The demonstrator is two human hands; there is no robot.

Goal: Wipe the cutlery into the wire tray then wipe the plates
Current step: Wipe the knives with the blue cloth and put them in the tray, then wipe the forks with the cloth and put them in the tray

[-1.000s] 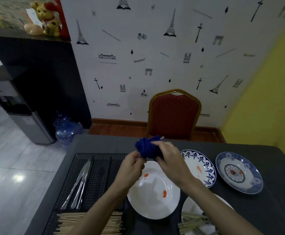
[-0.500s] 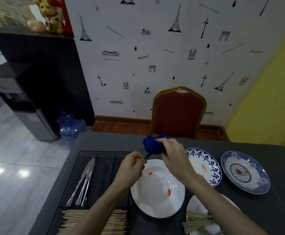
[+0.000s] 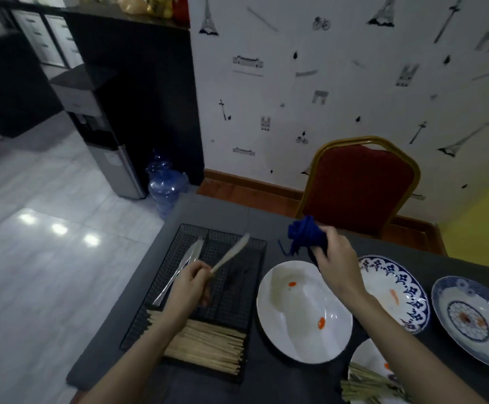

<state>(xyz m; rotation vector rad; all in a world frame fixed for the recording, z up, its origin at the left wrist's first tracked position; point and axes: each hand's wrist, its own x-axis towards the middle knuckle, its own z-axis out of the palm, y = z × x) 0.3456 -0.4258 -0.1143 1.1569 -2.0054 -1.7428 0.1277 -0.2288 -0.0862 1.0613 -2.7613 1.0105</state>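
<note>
Near plate [image 3: 368, 357] cut off below

Setting: we judge this a home dining area.
Evidence: we note a dark table [image 3: 208, 211], red banquet chair [image 3: 360, 188], Paris-motif wallpaper [image 3: 339, 83], water dispenser [image 3: 103, 147] with spare bottle [image 3: 164, 188], tiled floor [image 3: 33, 214].

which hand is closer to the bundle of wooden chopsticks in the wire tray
Left. The left hand holds a knife just above the chopsticks over the wire tray; the right hand grips the blue cloth beyond the white plate.

Left hand [image 3: 189, 287] with knife [image 3: 231, 253] over wire tray [image 3: 255, 290]; right hand [image 3: 335, 258] with blue cloth [image 3: 304, 236].
</note>
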